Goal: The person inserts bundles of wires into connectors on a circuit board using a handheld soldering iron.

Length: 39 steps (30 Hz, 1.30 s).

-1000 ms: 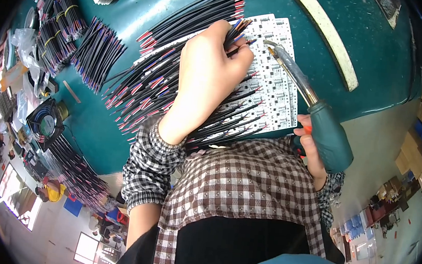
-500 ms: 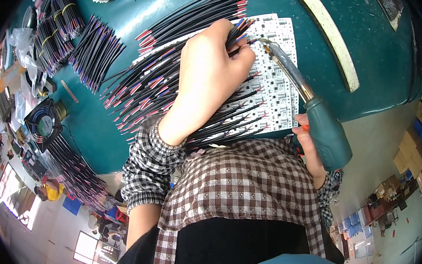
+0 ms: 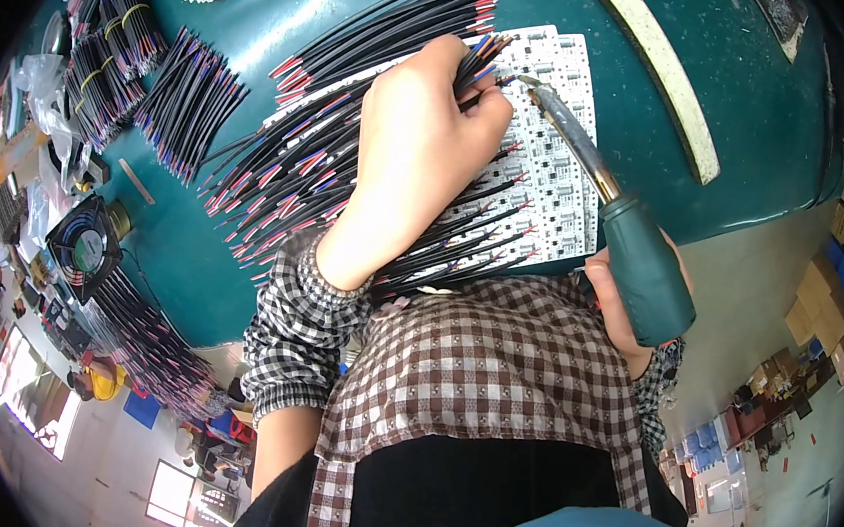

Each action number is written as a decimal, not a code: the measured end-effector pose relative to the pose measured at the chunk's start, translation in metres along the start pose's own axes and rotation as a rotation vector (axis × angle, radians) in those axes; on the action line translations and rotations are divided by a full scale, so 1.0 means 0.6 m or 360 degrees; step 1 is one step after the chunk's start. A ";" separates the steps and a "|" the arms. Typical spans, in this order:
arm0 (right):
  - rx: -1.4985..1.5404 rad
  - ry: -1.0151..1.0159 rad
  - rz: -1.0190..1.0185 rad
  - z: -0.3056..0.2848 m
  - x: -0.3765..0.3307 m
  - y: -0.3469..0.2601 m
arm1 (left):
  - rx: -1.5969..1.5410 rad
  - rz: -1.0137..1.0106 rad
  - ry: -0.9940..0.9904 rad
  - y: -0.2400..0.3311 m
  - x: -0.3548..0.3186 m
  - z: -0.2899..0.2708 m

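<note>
A small bunch of black-sheathed wires (image 3: 477, 65) with bare coloured ends is pinched in my left hand (image 3: 424, 128), its fingers closed over a white circuit board panel (image 3: 564, 135). My right hand (image 3: 622, 299) wraps the dark green handle of a soldering iron (image 3: 646, 263). The iron's tip points up and left, close to the wire ends by my left fingertips; whether it touches them I cannot tell. Many black wires (image 3: 294, 177) with red, white and blue ends lie across the panel beneath my left hand and wrist.
Another row of black wires (image 3: 393, 25) lies beyond my left hand. Bundled wires (image 3: 190, 108) and a small black fan (image 3: 85, 247) sit at the left. A curved pale strip (image 3: 659, 78) rests on the green table (image 3: 752, 162) at the right; cardboard boxes (image 3: 825, 309) stand past its edge.
The soldering iron has shifted slightly, its handle lower and a little to the left, its tip somewhat away from the wire ends. My left hand is almost still, with the wires in it.
</note>
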State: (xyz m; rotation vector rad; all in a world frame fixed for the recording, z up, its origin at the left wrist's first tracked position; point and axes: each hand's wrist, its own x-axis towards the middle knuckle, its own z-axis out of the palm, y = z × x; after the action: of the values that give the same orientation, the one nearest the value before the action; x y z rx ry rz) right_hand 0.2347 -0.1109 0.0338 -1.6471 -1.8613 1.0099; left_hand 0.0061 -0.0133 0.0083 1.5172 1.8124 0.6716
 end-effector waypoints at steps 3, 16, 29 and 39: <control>-0.0080 -0.0026 -0.0017 -0.005 0.001 -0.003 | 0.0007 -0.0002 0.0002 -0.001 0.000 0.000; 0.0474 0.0056 0.0172 0.001 -0.017 0.023 | -0.0038 0.0033 0.0035 -0.004 0.000 0.005; 0.0600 0.0094 0.0252 0.006 -0.007 0.012 | -0.0002 0.0093 0.0187 -0.012 -0.006 0.018; 0.0598 0.0110 0.0354 0.015 -0.010 0.011 | -0.0029 0.0000 0.0090 -0.002 -0.001 0.010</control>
State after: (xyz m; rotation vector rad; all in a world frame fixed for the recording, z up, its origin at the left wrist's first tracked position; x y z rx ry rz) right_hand 0.2335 -0.1187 0.0239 -1.6540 -1.3623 1.2853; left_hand 0.0098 -0.0145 0.0036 1.5000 1.8432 0.7360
